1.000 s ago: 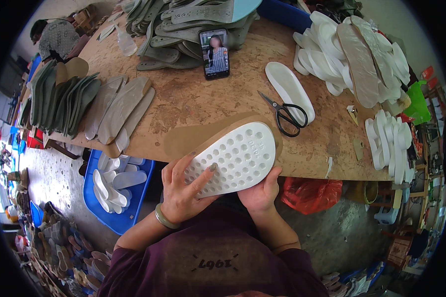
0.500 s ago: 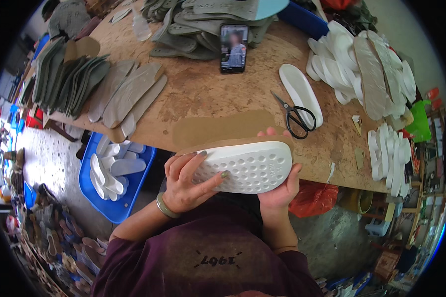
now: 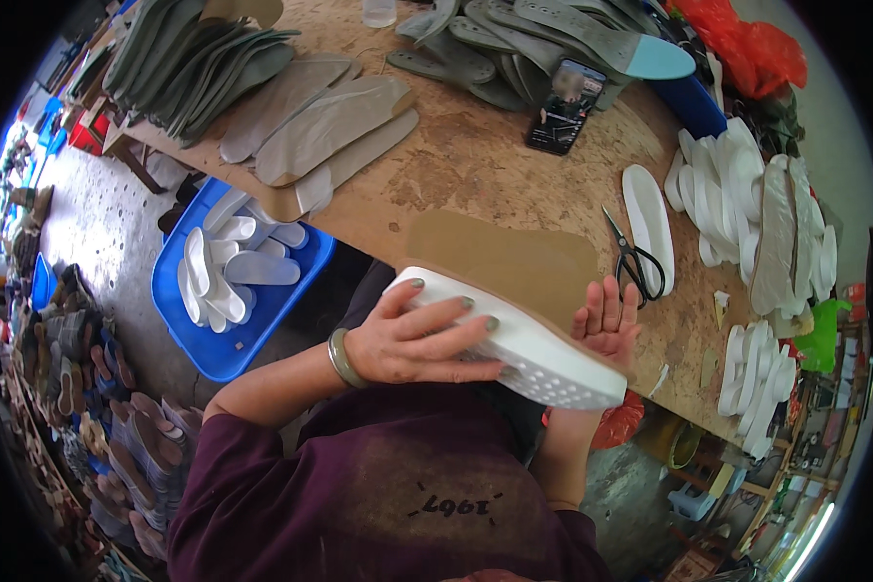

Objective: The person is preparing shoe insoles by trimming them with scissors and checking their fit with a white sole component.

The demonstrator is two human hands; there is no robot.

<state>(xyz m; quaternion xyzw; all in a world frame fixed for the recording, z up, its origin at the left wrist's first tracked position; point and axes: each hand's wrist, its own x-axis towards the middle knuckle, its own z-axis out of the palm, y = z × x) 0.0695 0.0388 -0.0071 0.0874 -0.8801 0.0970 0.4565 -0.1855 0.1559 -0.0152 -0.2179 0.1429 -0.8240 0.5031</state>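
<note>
My left hand [image 3: 422, 339], a bangle at its wrist, grips a white shoe sole [image 3: 514, 341] with its fingers spread across the side. The sole is held tilted above the table's near edge, its dimpled underside turned partly toward me. A thin brown layer runs along its far edge. Behind the sole's right end, my right hand [image 3: 606, 325] has its fingers stretched out and palm showing; whether it touches the sole is hidden. A tan insole-shaped piece [image 3: 509, 257] lies just beyond the sole. Black-handled scissors [image 3: 640, 269] rest beside another white sole [image 3: 648, 218].
A phone [image 3: 565, 107] leans against a pile of grey insoles [image 3: 490, 44]. More grey pieces [image 3: 189, 73] and plastic-covered insoles [image 3: 335, 131] lie at the left. White soles [image 3: 727, 194] are heaped at the right. On the floor, a blue tub [image 3: 225, 361] holds white pieces.
The sole has turned, its right end now lower and its underside less visible. My right hand has let its fingers open away from it. The whole view has shifted and rotated.
</note>
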